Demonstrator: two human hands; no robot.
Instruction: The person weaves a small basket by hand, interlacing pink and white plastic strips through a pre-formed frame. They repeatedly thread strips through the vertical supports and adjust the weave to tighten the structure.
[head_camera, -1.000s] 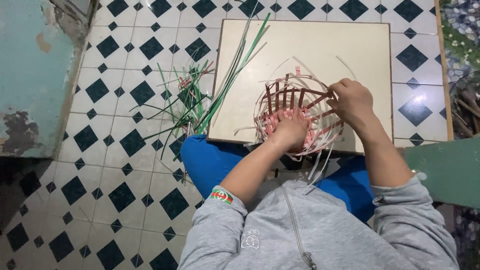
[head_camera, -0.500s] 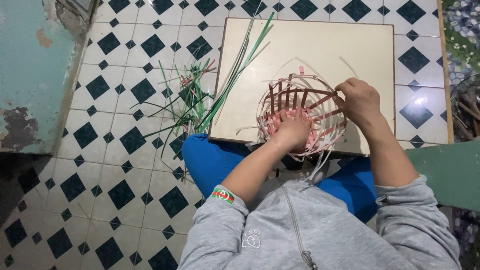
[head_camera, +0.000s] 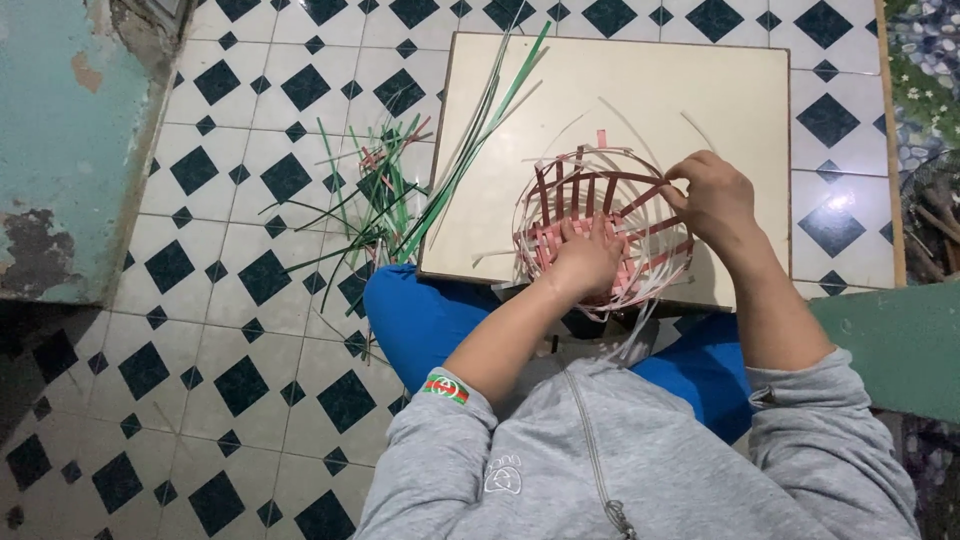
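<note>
A half-woven basket (head_camera: 600, 225) of pink and dark red strips is set on the near edge of a cream board (head_camera: 680, 90). The left hand (head_camera: 585, 258) is pressed flat inside the basket, fingers spread. A strip at the basket's right rim is pinched by the right hand (head_camera: 712, 198). Green strips (head_camera: 385, 195) are scattered on the tiled floor (head_camera: 220, 330) left of the basket.

The half-woven basket (head_camera: 600, 225) is made of thin, flat, smooth plastic-looking strips, resting on a matt cream board (head_camera: 700, 90) over glossy glazed floor tiles (head_camera: 230, 330); the sleeves look like soft grey cloth.
</note>
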